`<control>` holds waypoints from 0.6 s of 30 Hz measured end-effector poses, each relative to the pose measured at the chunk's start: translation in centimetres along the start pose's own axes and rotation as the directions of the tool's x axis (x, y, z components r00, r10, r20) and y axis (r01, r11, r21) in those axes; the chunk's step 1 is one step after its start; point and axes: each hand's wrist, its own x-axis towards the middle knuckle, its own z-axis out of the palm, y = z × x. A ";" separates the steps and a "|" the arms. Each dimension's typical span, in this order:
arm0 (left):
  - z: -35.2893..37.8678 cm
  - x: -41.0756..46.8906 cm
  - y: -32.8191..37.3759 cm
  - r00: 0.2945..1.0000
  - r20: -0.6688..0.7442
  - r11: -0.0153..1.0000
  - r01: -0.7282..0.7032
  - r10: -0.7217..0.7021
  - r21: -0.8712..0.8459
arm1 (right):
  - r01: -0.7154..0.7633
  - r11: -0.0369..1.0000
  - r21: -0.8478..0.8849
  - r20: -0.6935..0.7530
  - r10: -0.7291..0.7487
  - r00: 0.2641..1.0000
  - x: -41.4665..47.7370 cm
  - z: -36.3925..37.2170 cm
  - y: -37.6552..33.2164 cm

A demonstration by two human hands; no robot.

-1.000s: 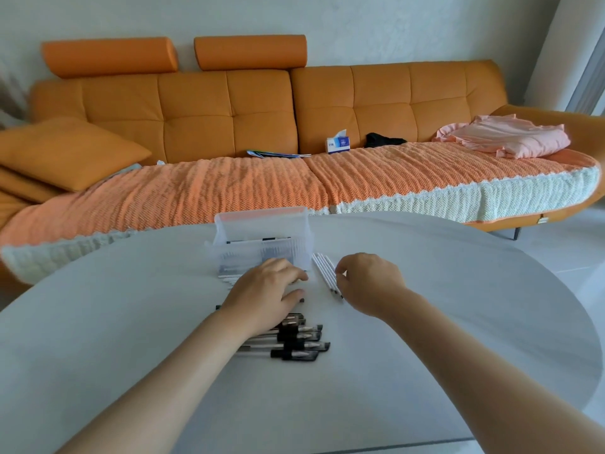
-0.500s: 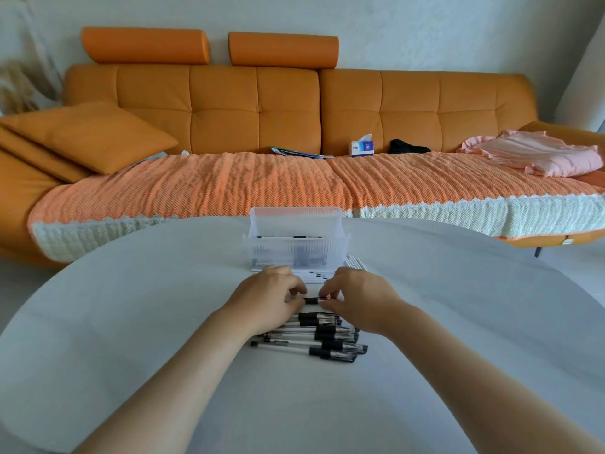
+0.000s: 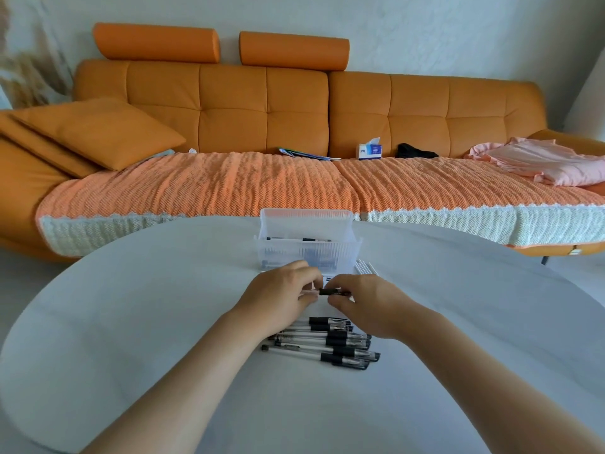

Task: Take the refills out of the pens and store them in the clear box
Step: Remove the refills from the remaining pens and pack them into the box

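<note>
I hold one pen (image 3: 330,292) between both hands, just above the table (image 3: 131,322). My left hand (image 3: 281,298) pinches its clear barrel end, fingers curled round it. My right hand (image 3: 371,306) pinches the black grip part with thumb and fingertips. The two hands are close together, joined only by that pen.

The clear box (image 3: 307,249) stands just beyond my knuckles, with its lid up behind it. Dark, thin things show through its ribbed front wall, but I cannot tell whether they are refills or whole pens. A few thin white sticks (image 3: 366,267) lie just past my right hand, beside the right end of the box.

Under my wrists, nearer to me, lies the pile of pens (image 3: 324,344), clear barrels with black grips, tips towards my right side. There is small print on some barrels, too small to read.

Far beyond both hands is an orange sofa (image 3: 229,103). On it a tissue box (image 3: 370,151) carries a blue label whose writing I cannot make out. Pink cloth (image 3: 550,162) lies well off to the right of my right hand.
</note>
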 end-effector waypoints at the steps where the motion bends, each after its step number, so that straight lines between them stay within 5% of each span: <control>1: -0.1 0.0 0.0 1.000 -0.007 1.000 -0.003 0.003 -0.005 | 0.005 1.000 0.001 0.018 -0.005 1.000 0.0 0.0 -0.1; 18: 0.3 -0.1 0.5 0.999 -0.032 0.993 -0.019 0.015 -0.114 | 0.112 0.971 -0.212 -0.032 -0.121 0.992 -0.2 0.1 -0.9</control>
